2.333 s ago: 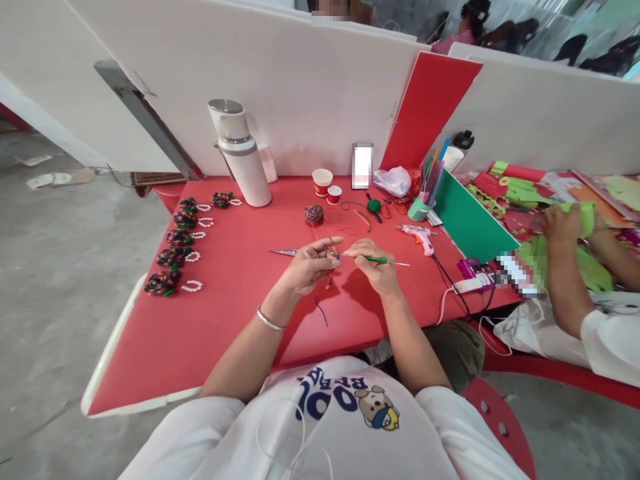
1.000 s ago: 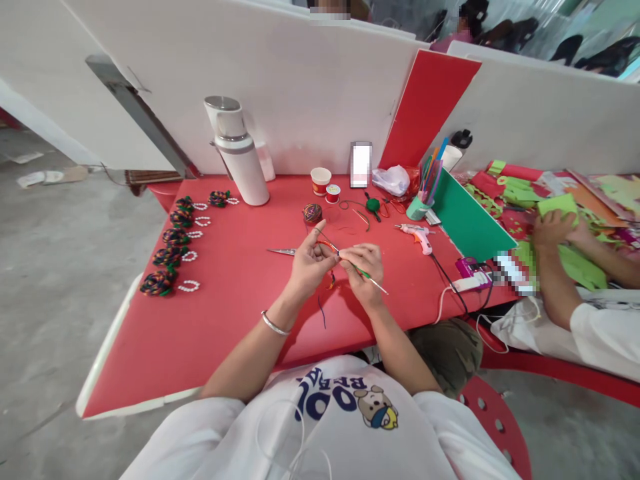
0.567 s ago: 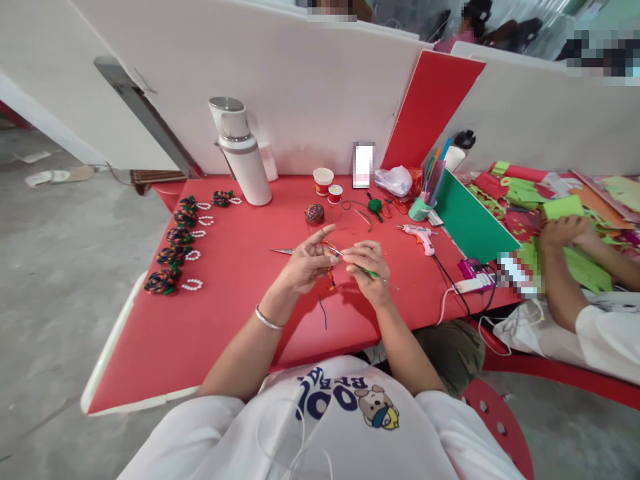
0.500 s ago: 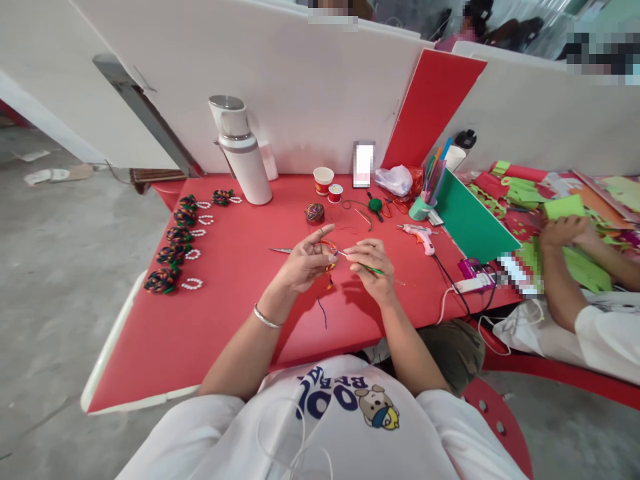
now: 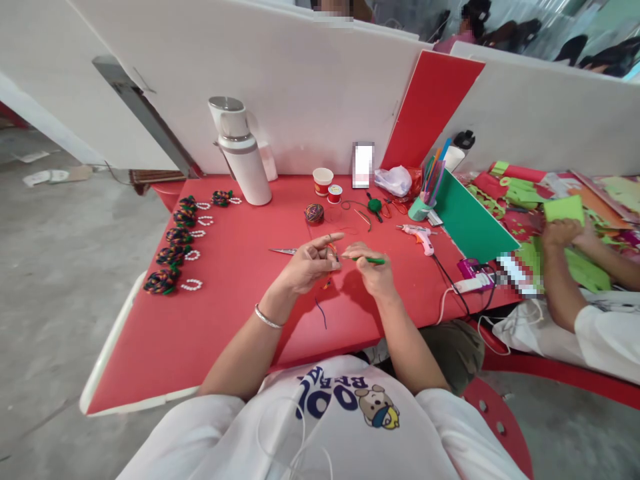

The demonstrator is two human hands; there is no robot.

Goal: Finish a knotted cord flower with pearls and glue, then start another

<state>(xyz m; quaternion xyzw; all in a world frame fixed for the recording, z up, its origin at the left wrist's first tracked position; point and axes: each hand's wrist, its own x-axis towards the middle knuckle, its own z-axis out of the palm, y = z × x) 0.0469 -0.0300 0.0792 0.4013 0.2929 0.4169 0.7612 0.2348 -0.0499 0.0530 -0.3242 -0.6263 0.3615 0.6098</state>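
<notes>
My left hand (image 5: 306,268) is closed on a small multicoloured piece of crochet (image 5: 327,283), its index finger stretched out with yarn over it. A dark blue yarn tail (image 5: 321,313) hangs below. In my right hand (image 5: 379,275) is a crochet hook (image 5: 370,260) with a green handle, its tip pointing toward the yarn work. Most of the crochet is hidden by my left fingers. Beyond my hands lies a ball of variegated yarn (image 5: 314,213), a strand running from it toward my left hand. Pointed metal blades (image 5: 283,251) stick out beside that hand.
Several dark yarn rosettes (image 5: 161,280) with white bead loops line the left of the red table (image 5: 225,333). A white flask (image 5: 246,167), paper cup (image 5: 323,181), glue gun (image 5: 421,237) and pen holder (image 5: 421,209) stand farther back. At right, a co-worker's hands (image 5: 563,232) hold green material.
My right hand has turned, and the hook now lies more level, its green handle showing more. My left index finger points further right. The table items look unmoved.
</notes>
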